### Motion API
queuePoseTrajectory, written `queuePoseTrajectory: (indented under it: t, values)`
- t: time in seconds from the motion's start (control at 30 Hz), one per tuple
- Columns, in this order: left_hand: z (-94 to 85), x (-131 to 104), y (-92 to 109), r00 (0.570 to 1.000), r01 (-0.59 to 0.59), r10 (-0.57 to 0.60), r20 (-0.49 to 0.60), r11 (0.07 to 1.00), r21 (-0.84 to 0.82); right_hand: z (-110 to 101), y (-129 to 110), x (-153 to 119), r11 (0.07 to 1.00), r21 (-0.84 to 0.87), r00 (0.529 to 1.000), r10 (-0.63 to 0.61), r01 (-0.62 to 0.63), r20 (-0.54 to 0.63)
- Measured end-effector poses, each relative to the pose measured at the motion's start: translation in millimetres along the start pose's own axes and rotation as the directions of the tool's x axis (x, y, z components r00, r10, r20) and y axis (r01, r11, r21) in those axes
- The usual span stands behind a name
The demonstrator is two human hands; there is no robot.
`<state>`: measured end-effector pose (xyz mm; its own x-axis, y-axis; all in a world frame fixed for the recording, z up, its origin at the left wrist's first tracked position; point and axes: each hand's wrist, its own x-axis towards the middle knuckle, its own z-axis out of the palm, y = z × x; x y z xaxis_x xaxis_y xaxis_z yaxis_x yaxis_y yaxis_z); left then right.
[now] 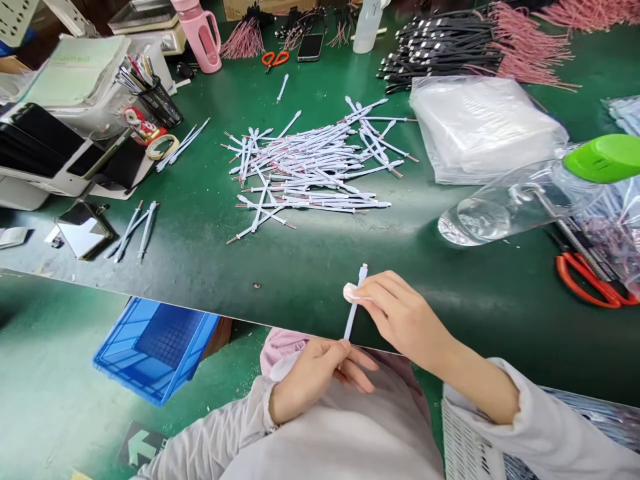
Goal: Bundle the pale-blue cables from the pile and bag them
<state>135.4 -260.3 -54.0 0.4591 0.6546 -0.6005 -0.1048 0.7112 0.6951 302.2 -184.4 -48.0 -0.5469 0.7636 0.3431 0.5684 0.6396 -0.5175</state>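
- The left hand (320, 373) is closed around the bottom end of a short white cable (354, 308), just past the near edge of the green worktop (200, 253).
- The right hand (400, 317) pinches a small white wad (350, 291) against the cable, near its top end. The fingers are bent in and the thumb is tucked under. The wad may be cloth or cotton; it is too small to tell.
- The cable stands almost straight up between the two hands, with its plug end pointing at the middle of the worktop.
- A big pile of white cables (310, 167) lies in the middle of the worktop, well apart from the hands.
- A few more white cables (133, 230) lie near the left edge, beside a phone (83, 230).
- A clear water bottle (525, 200) with a green cap lies on its side near the right edge.
- Red scissors (590, 280) sit by the right edge, just below the bottle.
- A stack of clear plastic bags (480, 127) rests behind the bottle.
- Black cables (440, 53) and pink wires (530, 47) are heaped at the far right corner.
- A pink bottle (200, 33) stands at the far edge.
- A blue crate (155, 347) sits on the floor under the near edge, to the left.
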Motion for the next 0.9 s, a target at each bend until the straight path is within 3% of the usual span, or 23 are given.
queuePoseTrajectory:
  t: [0.17,0.3,0.63,0.8,0.9]
  values:
    - [-0.1,0,-1,0.999,-0.040,0.040,-0.008,0.998,0.041,-2,12,12,0.980,-0.189,0.997,-0.069,0.060,-0.044]
    - [-1.5,1,-3,0.999,-0.041,0.041,-0.006,0.998,0.055,-2,11,13,0.974,-0.218,0.996,-0.076,0.064,-0.045]
    - [1.7,-1,1,0.995,-0.047,0.054,-0.084,0.995,0.083,7,7,10,0.958,-0.258,0.985,0.089,-0.126,-0.149]
    - [-4.1,-4,-2,0.991,-0.051,0.063,-0.119,0.994,0.097,-22,37,12,0.862,-0.428,0.949,0.163,-0.271,-0.271]
    - [-7.1,-6,-3,0.993,-0.058,0.067,-0.096,0.994,0.092,-47,37,5,0.782,-0.506,0.915,0.196,-0.363,-0.353]
